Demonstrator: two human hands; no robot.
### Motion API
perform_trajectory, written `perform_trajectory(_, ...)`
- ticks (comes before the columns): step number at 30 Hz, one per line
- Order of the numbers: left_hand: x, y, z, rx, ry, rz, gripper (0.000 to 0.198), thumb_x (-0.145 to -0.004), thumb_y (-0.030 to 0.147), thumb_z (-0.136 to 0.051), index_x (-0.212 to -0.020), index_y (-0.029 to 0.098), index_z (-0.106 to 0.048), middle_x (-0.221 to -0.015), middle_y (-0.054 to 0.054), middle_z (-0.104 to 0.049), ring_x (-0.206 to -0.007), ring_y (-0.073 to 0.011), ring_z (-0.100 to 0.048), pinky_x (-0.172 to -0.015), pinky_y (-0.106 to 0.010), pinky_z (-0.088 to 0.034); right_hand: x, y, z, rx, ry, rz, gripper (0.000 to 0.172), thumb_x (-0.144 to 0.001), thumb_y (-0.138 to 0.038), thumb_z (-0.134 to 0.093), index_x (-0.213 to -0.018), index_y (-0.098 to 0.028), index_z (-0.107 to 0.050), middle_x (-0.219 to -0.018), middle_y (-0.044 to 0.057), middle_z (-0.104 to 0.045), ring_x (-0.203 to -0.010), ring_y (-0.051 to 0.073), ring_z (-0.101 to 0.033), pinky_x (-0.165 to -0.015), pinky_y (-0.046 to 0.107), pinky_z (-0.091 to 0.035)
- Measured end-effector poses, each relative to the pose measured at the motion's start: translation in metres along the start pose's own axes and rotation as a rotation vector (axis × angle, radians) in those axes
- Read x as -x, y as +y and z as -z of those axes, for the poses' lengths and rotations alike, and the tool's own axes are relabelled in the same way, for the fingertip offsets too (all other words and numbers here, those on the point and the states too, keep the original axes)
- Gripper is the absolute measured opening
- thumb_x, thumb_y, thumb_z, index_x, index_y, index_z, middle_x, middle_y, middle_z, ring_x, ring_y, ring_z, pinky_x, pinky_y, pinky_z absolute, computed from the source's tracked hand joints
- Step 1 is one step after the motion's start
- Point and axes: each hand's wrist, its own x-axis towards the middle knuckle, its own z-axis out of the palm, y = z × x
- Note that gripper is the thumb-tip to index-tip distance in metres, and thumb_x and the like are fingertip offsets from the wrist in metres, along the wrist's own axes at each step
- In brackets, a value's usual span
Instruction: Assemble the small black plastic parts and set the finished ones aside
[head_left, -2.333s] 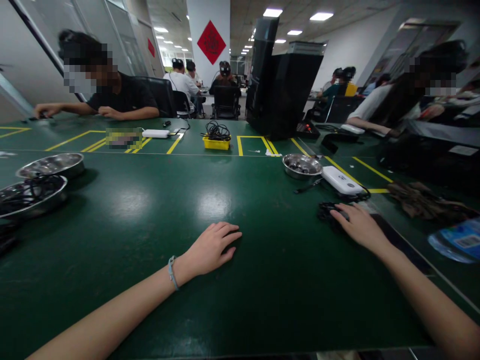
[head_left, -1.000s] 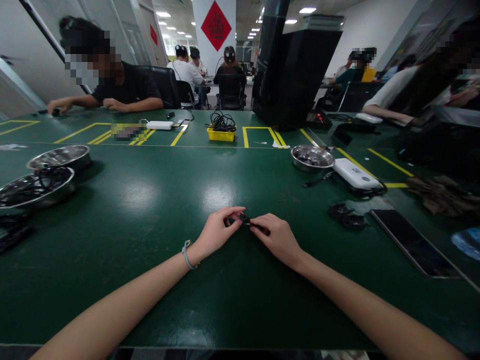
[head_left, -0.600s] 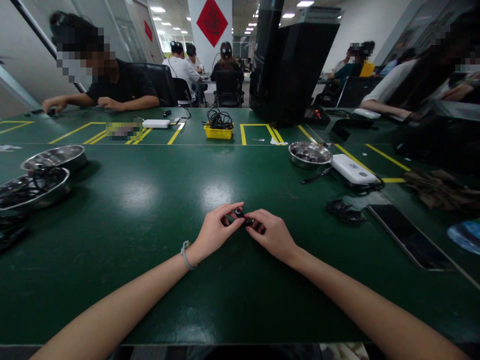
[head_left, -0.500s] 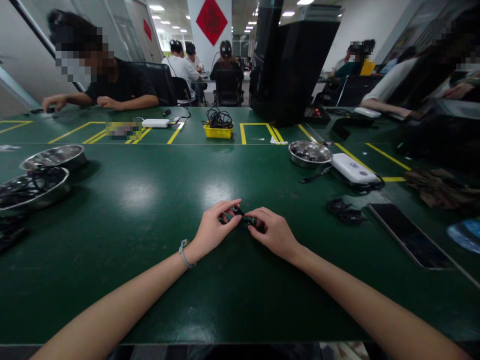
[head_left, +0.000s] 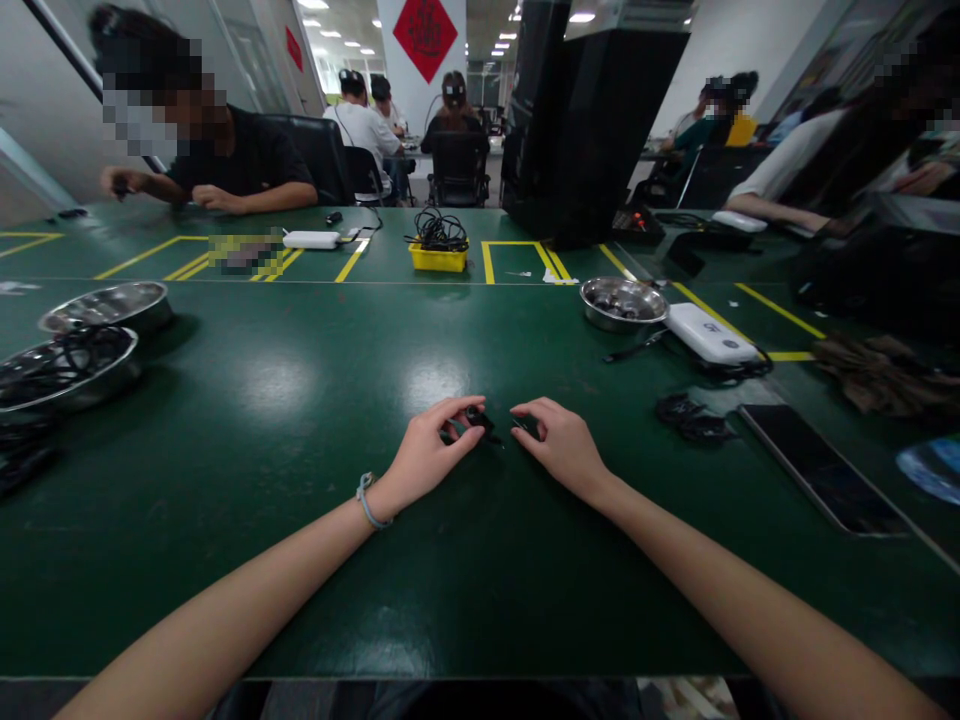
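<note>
My left hand (head_left: pixel 429 446) rests on the green table (head_left: pixel 300 470) with its fingers pinched on a small black part (head_left: pixel 475 420). My right hand (head_left: pixel 561 443) lies just to the right of it, fingers curled, with another small dark piece showing at its fingertips (head_left: pixel 525 424). The two hands are a short gap apart near the table's middle. What the black pieces are is too small to make out.
Two steel bowls (head_left: pixel 71 362) with black cables sit at the left. A steel bowl (head_left: pixel 624 301), a white power bank (head_left: pixel 709 334), a black clump (head_left: pixel 688 417) and a phone (head_left: pixel 817 466) lie to the right. Other people sit at the far side. A yellow bin (head_left: pixel 438 258) stands behind.
My right hand came from the black clump at the right to meet my left hand at the centre. The two hands held the black part together, then drew slightly apart.
</note>
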Motion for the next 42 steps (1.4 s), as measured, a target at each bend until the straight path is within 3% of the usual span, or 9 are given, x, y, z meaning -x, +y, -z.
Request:
perform_trajectory(2,0.001,0.002,0.003,0.021,-0.041,0.002,0.027,-0.080,0.024,-0.053,-0.106,0.018,-0.054,-0.099,-0.004,-0.060,-0.074,-0.0120,-0.055,-0.069,-0.027,-0.046,-0.001,0.002,0.000,0.009,0.010,-0.011,0.021,-0.076,-0.025,-0.055,-0.095,-0.020,-0.061,-0.084,0.003,-0.060,-0.067,0.014,-0.055,-0.059,0.026,-0.042)
perform_trajectory(9,0.013,0.012,-0.001,0.000,-0.366,-0.104,0.028,-0.074,0.020,-0.058,-0.102,0.018,-0.053,-0.101,-0.003,-0.059,-0.081,-0.0133,-0.056,-0.072,-0.025,-0.047,-0.005,0.007,0.006,0.062,-0.014,-0.080,0.013,-0.075,-0.029,-0.057,-0.078,-0.020,-0.066,-0.081,0.003,-0.061,-0.066,0.014,-0.055,-0.059,0.026,-0.041)
perform_trajectory(14,0.016,0.012,-0.007,-0.260,-0.387,-0.187,0.038,-0.072,0.018,-0.060,-0.108,0.020,-0.050,-0.100,-0.004,-0.058,-0.091,-0.0180,-0.055,-0.081,-0.031,-0.045,-0.006,0.001,0.023,0.179,-0.229,0.030,0.011,-0.073,-0.021,-0.056,-0.069,-0.020,-0.067,-0.068,0.001,-0.061,-0.060,0.013,-0.055,-0.055,0.025,-0.039)
perform_trajectory(17,0.014,0.009,-0.006,-0.322,-0.398,-0.225,0.042,-0.073,0.020,-0.060,-0.113,0.021,-0.047,-0.103,-0.005,-0.057,-0.094,-0.0188,-0.054,-0.082,-0.032,-0.044,-0.003,-0.002,0.031,0.247,-0.392,0.004,0.009,-0.065,-0.014,-0.057,-0.062,-0.020,-0.063,-0.055,-0.001,-0.059,-0.048,0.012,-0.052,-0.048,0.024,-0.036)
perform_trajectory(21,0.010,0.002,-0.004,-0.305,-0.381,-0.222,0.040,-0.072,0.026,-0.063,-0.110,0.022,-0.051,-0.105,-0.005,-0.055,-0.098,-0.0195,-0.051,-0.084,-0.034,-0.043,0.001,0.002,0.035,0.180,-0.455,0.010,0.009,-0.060,-0.010,-0.056,-0.058,-0.019,-0.058,-0.052,-0.003,-0.057,-0.045,0.010,-0.050,-0.045,0.021,-0.035)
perform_trajectory(31,0.003,0.000,0.004,-0.208,-0.422,-0.169,0.041,-0.071,0.030,-0.066,-0.109,0.021,-0.054,-0.100,-0.005,-0.055,-0.090,-0.0178,-0.053,-0.080,-0.031,-0.044,0.010,-0.010,0.023,-0.428,-0.288,0.029,0.003,-0.069,-0.018,-0.054,-0.068,-0.015,-0.055,-0.057,-0.004,-0.054,-0.049,0.006,-0.047,-0.046,0.017,-0.037)
perform_trajectory(37,0.002,-0.002,0.005,-0.174,-0.422,-0.169,0.037,-0.071,0.026,-0.065,-0.106,0.019,-0.055,-0.098,-0.004,-0.056,-0.088,-0.0166,-0.054,-0.078,-0.029,-0.044,0.013,-0.020,0.010,-0.359,-0.131,0.065,0.008,-0.072,-0.021,-0.057,-0.073,-0.018,-0.064,-0.075,0.001,-0.060,-0.067,0.011,-0.053,-0.062,0.024,-0.041)
perform_trajectory(42,0.003,-0.004,0.003,-0.158,-0.404,-0.155,0.035,-0.069,0.026,-0.067,-0.102,0.018,-0.056,-0.096,-0.004,-0.057,-0.084,-0.0159,-0.054,-0.074,-0.029,-0.044,0.014,-0.022,0.002,-0.299,-0.109,0.080,0.008,-0.073,-0.022,-0.059,-0.072,-0.022,-0.067,-0.087,0.001,-0.062,-0.083,0.016,-0.055,-0.084,0.035,-0.038)
